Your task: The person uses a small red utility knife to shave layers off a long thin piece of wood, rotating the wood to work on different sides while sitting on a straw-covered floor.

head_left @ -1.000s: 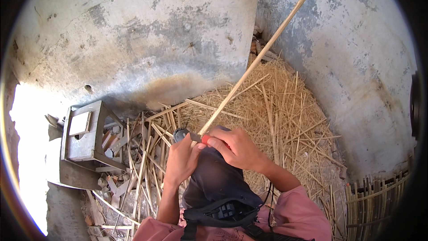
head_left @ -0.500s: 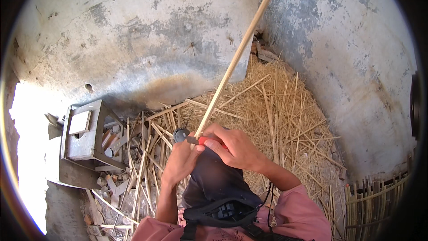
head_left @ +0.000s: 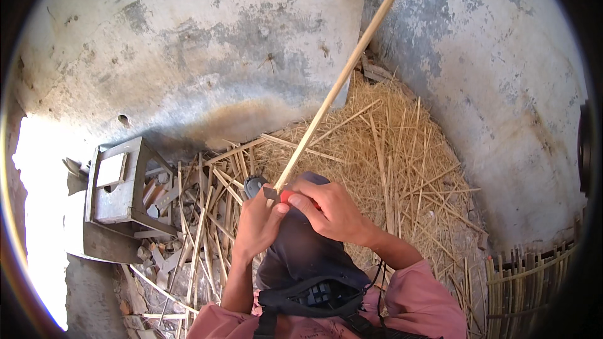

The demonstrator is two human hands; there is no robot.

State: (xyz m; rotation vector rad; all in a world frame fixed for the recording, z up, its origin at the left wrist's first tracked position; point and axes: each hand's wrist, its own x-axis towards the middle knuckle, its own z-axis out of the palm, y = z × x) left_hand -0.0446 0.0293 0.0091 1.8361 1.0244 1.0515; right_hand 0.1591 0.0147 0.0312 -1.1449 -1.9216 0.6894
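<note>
A long pale wooden or bamboo strip (head_left: 333, 94) slants from my hands up to the far right, past the top of the view. My left hand (head_left: 257, 223) is closed round its near end. Closed on a red-handled knife (head_left: 286, 196), my right hand (head_left: 333, 210) sits just beside the left one. Its short, wide grey blade (head_left: 271, 194) lies across the strip at the left hand's fingers. Both hands are above my dark-trousered leg (head_left: 301, 263). The fingers cover most of the knife's handle and the strip's lower end.
Straw-like shavings (head_left: 402, 144) and loose strips cover the floor ahead and right. A weathered wooden box (head_left: 119, 182) stands at left beside rubble. A slatted basket or fence (head_left: 527, 289) is at lower right. Stained walls (head_left: 239, 44) rise behind; an open black waist bag (head_left: 320, 295) hangs on me.
The strip's far end has swung slightly to the right. Both hands keep their grips, close together, with only small shifts of the hands and blade.
</note>
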